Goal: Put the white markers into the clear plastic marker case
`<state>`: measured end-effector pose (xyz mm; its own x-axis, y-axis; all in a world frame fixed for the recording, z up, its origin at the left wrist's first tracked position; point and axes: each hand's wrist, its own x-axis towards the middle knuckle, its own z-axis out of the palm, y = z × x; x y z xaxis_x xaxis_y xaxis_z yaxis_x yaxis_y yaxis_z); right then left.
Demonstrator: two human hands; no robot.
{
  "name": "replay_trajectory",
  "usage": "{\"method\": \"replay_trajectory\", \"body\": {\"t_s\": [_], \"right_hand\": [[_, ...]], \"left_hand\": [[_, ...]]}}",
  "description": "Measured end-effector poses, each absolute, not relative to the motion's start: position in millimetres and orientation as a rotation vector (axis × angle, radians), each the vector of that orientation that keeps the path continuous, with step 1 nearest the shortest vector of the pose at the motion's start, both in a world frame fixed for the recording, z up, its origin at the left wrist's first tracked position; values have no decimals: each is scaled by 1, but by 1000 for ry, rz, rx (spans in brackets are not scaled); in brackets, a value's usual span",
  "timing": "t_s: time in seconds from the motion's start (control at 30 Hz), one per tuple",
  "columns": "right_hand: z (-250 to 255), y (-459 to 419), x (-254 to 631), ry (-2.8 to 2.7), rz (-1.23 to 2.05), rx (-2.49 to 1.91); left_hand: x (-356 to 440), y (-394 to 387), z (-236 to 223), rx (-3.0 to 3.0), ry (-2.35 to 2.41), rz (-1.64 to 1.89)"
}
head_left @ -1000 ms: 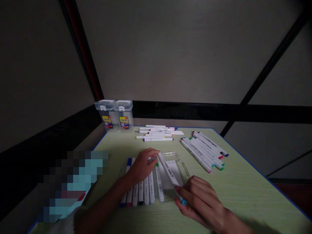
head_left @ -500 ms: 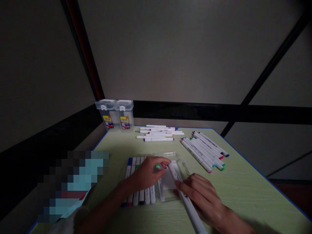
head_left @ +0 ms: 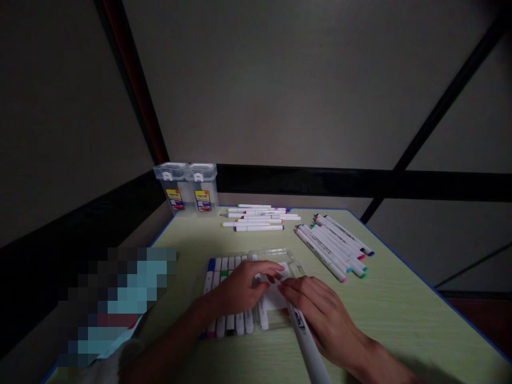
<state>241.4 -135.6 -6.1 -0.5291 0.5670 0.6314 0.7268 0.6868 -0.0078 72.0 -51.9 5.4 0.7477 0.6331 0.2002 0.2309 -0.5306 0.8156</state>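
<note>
A white marker [head_left: 306,341] slants from the bottom edge up toward the middle of the head view. My right hand [head_left: 324,314] is closed round its upper part. At the marker's far end, the bent fingers of my left hand [head_left: 244,285] touch it, the thumb standing a little apart. Beneath my left hand, several white markers [head_left: 219,298] lie side by side in a row, some with blue, green or pink ends. To their right is an open clear plastic case [head_left: 276,325] with a white insert in it; one marker [head_left: 262,314] lies along its left side.
Two lidded clear boxes [head_left: 202,194] with yellow labels stand at the back left. Loose markers [head_left: 260,228] lie along the table's back, and another pile [head_left: 332,248] is at the right. A pixelated patch [head_left: 132,298] covers the left edge of the green table [head_left: 400,320].
My right hand has slid up along the marker, closer to my left fingertips. The marker's near end has shifted slightly left. My left hand has barely moved.
</note>
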Motion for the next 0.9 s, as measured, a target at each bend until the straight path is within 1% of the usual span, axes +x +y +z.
{"method": "replay_trajectory", "body": {"t_s": [0.27, 0.5, 0.67, 0.8, 0.9], "right_hand": [[-2, -134, 240, -2285, -335, -1007], [3, -135, 239, -2255, -329, -1023], [2, -133, 243, -2197, -371, -1025], [-1, -133, 246, -2174, -388, -1164], [-2, -131, 250, -2145, -309, -1290]], "left_hand": [[71, -50, 3, 2105, 680, 586], [71, -51, 4, 2166, 690, 639], [71, -46, 1, 2203, 781, 701], [70, -40, -5, 2257, 867, 802], [70, -38, -9, 2285, 1025, 851]]}}
